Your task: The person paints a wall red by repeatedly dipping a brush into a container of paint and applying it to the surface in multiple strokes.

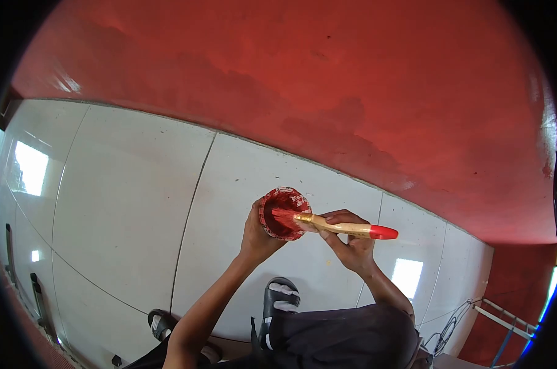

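My left hand [257,237] is closed around the side of a small paint pot [303,200], whose rim is smeared with red and whitish paint. Red paint coats the inside of the pot. In my right hand [352,246] is a paintbrush [346,229] with a wooden handle and a red tip. Its bristles, covered in red paint, reach into the mouth of the pot. The brush lies nearly level, handle end pointing right. Most of the left fingers are hidden behind the pot.
A red wall [278,74] with darker patches runs along the white tiled floor [131,184]. My sandalled feet [281,301] are below the pot. At the lower right are a coiled cable [447,329] and a metal ladder-like frame [506,320].
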Tool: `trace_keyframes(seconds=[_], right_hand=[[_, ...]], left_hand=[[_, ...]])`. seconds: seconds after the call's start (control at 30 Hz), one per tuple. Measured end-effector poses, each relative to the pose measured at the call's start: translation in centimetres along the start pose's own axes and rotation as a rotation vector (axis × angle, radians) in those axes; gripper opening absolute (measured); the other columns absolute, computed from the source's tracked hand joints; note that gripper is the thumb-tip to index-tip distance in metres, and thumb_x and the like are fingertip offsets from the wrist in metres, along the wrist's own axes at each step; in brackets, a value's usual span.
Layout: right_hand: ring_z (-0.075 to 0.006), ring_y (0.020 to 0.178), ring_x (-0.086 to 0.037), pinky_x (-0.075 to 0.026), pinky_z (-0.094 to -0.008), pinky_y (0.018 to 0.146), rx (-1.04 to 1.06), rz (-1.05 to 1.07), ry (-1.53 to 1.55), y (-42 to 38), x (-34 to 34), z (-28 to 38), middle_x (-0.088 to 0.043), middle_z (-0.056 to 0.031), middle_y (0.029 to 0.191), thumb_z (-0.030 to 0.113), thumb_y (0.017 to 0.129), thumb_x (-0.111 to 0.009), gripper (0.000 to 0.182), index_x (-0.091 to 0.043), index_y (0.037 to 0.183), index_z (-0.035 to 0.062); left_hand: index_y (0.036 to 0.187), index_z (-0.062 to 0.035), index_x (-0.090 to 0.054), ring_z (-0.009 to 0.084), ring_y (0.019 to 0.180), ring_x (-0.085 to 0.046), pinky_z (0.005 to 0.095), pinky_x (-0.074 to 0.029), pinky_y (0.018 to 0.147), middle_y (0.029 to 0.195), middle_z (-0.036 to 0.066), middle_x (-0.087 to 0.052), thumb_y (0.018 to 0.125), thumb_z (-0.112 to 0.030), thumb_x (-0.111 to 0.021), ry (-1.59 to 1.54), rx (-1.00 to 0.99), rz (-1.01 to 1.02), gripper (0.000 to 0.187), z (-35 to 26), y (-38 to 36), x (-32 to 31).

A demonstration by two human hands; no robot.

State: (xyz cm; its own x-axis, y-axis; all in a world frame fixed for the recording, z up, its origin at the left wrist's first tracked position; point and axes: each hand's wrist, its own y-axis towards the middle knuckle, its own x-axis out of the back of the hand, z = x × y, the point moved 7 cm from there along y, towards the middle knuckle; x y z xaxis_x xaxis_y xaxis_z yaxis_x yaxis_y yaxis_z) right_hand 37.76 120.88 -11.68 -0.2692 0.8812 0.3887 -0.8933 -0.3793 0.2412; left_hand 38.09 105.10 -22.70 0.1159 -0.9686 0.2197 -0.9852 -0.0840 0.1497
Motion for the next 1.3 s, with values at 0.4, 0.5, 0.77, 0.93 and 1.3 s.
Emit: trace_keyframes(seconds=[0.4, 0.5, 0.77, 0.93, 1.3], right_hand=[[-0.0083, 0.080, -0.058, -0.050, -0.0221, 0.064, -0.404, -0.177, 0.437, -0.4, -0.9, -5.0, -0.058, -0.0059, 0.093, -0.002, 0.083, -0.065, 0.026, -0.049, 0.104, 0.0011], [-0.0100, 0.085, -0.060, -0.052, -0.0231, 0.069, -0.432, -0.185, 0.335, -0.6, -1.1, -5.0, -0.058, -0.0063, 0.093, -0.003, 0.081, -0.066, 0.027, -0.050, 0.103, 0.0005], [-0.0199, 0.088, -0.065, -0.054, -0.0304, 0.077, -0.019, -0.293, 0.139, -0.6, 0.8, -0.4, -0.062, -0.0115, 0.102, -0.003, 0.079, -0.068, 0.028, -0.056, 0.105, -0.0004], [-0.0230, 0.090, -0.065, -0.052, -0.0329, 0.079, -0.035, -0.101, -0.076, 0.6, -0.8, 0.3, -0.067, -0.0148, 0.095, -0.005, 0.078, -0.068, 0.022, -0.062, 0.098, 0.0002], [-0.0222, 0.087, -0.066, -0.052, -0.0300, 0.076, -0.095, -0.080, -0.130, 0.4, -1.4, -0.1, -0.067, -0.0144, 0.093, -0.003, 0.078, -0.068, 0.016, -0.064, 0.093, -0.0007]], left_hand=[[0.121, -0.0023, -0.041, 0.0213, 0.102, -0.059, 0.0331, -0.050, 0.084, 0.114, 0.012, -0.055, 0.057, -0.024, -0.089, 0.036, 0.008, -0.023, 0.082, 0.6, 0.2, 0.9], [0.121, -0.0021, -0.041, 0.0213, 0.102, -0.059, 0.0327, -0.050, 0.084, 0.114, 0.011, -0.054, 0.058, -0.024, -0.089, 0.025, -0.026, -0.030, 0.082, 0.7, 0.2, 0.9], [0.121, -0.0032, -0.040, 0.0218, 0.105, -0.058, 0.0335, -0.050, 0.086, 0.116, 0.012, -0.054, 0.056, -0.024, -0.090, 0.028, -0.050, -0.042, 0.084, 0.9, 0.7, 1.0], [0.122, -0.0032, -0.038, 0.0219, 0.105, -0.058, 0.0335, -0.050, 0.087, 0.117, 0.012, -0.054, 0.056, -0.024, -0.090, 0.038, -0.051, -0.018, 0.086, 0.7, 1.1, 1.1], [0.120, -0.0029, -0.041, 0.0216, 0.103, -0.058, 0.0331, -0.050, 0.087, 0.116, 0.011, -0.055, 0.056, -0.023, -0.090, 0.015, -0.045, -0.037, 0.084, 0.7, 1.1, 1.4]])
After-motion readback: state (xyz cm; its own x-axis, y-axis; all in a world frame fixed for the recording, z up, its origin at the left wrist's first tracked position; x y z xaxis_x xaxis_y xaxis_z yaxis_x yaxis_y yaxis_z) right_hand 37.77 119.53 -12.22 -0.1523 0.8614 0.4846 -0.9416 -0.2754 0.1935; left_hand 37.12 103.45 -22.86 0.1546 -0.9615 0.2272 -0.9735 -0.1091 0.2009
